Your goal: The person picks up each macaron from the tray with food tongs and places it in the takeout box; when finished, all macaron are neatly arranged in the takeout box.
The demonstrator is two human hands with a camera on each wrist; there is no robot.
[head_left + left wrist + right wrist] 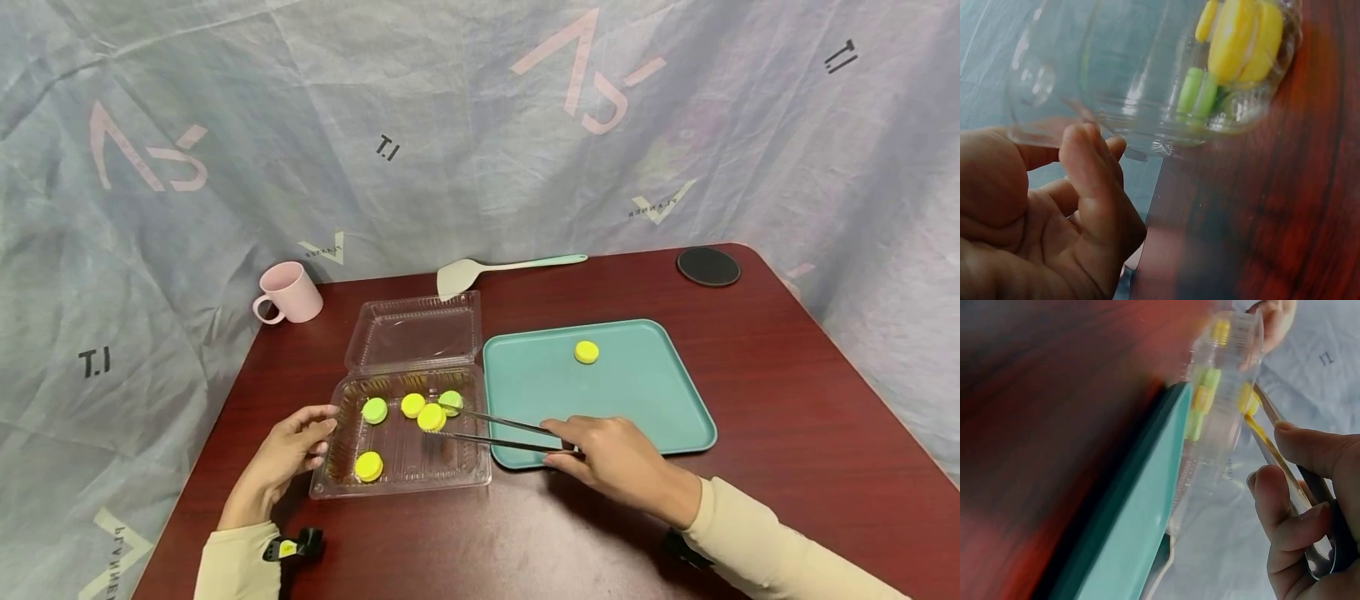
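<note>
Left hand (pixel 281 451): fingers pinch the left rim of the clear, rectangular plastic box (pixel 405 486); slackening could let it slide.
Yellow, round macaron (pixel 431 417): over the box, between tips of slim metal tongs (pixel 517 445); uneven pressure could drop it.
Right hand (pixel 615 462): fingers pinch the tongs; oversqueezing could mark the macaron.

Creased grey-blue printed cloth (pixel 480 175) behind reddish-brown table (pixel 787 408).

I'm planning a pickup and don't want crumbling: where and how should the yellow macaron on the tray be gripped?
Pinch the yellow macaron by opposite sides of its round edge, bringing the tongs in from the person's side. It looks to lie flat on the tray with bare surface around it, so both tips should fit alongside.
</note>
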